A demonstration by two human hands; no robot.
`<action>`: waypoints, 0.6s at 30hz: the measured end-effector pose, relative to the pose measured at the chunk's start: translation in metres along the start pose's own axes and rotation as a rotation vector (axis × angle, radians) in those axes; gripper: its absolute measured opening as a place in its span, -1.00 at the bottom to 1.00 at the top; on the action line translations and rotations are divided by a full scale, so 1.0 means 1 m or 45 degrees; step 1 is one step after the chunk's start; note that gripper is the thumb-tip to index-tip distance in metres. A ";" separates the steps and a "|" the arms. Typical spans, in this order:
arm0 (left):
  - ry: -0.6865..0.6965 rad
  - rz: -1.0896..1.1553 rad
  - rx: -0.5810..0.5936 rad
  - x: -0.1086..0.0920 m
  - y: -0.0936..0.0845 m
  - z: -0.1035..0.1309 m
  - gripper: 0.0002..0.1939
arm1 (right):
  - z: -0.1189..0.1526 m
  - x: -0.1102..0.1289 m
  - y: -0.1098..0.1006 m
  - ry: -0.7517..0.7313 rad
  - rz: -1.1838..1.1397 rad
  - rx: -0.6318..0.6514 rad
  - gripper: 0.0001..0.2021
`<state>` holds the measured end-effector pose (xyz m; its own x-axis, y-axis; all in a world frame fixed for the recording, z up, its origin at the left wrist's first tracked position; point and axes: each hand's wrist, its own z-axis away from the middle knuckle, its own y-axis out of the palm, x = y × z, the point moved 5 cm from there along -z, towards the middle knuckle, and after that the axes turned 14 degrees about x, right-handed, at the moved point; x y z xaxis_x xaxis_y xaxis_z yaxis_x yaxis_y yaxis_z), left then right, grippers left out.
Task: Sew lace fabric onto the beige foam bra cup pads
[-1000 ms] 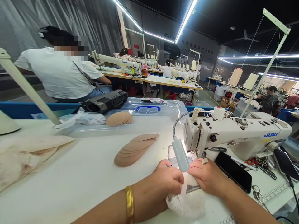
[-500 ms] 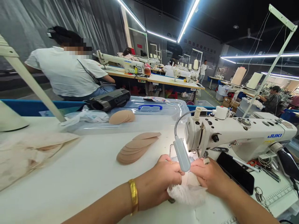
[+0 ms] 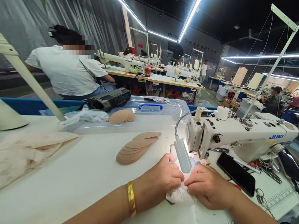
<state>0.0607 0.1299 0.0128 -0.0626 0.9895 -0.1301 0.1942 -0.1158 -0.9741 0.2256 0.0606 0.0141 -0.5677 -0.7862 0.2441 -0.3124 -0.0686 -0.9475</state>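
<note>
Pale lace fabric (image 3: 179, 195) lies under the work lamp (image 3: 182, 157), in front of the sewing machine (image 3: 238, 132). My left hand (image 3: 164, 175), with a gold bangle at the wrist, is closed on the fabric's left side. On its right side my right hand (image 3: 205, 185) pinches the same fabric, fingertips close to the left ones. The lamp head hides part of the cloth and the needle area. Left of my hands, beige oval pads (image 3: 137, 147) lie fanned in an overlapping pile.
A clear plastic box lid (image 3: 161, 116) behind carries more beige pads (image 3: 122, 116) and a black device (image 3: 108, 99). Beige cloth (image 3: 30, 152) lies at left. Right of my hands are a phone (image 3: 235, 174), scissors and a ruler (image 3: 280, 196). A co-worker (image 3: 67, 68) sits beyond.
My right hand has moved down and left, closer to my left hand, and its fingers have curled in. The lace is bunched more tightly between the hands.
</note>
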 end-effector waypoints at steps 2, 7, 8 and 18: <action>-0.003 -0.031 -0.015 0.000 0.001 0.000 -0.70 | 0.000 0.000 0.001 0.024 0.009 0.019 -0.81; -0.050 -0.137 -0.084 0.003 0.004 -0.003 -0.73 | 0.003 -0.008 0.004 0.109 0.065 -0.007 -0.81; -0.055 -0.161 -0.106 0.003 0.005 -0.004 -0.73 | 0.003 -0.010 0.005 0.129 0.070 -0.017 -0.81; -0.117 -0.421 -0.326 -0.008 0.003 -0.015 -0.64 | 0.008 -0.027 0.008 0.349 0.147 -0.067 -0.76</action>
<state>0.0766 0.1231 0.0135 -0.2469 0.9567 0.1542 0.3854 0.2429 -0.8902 0.2445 0.0761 -0.0022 -0.7841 -0.5912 0.1892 -0.2691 0.0491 -0.9619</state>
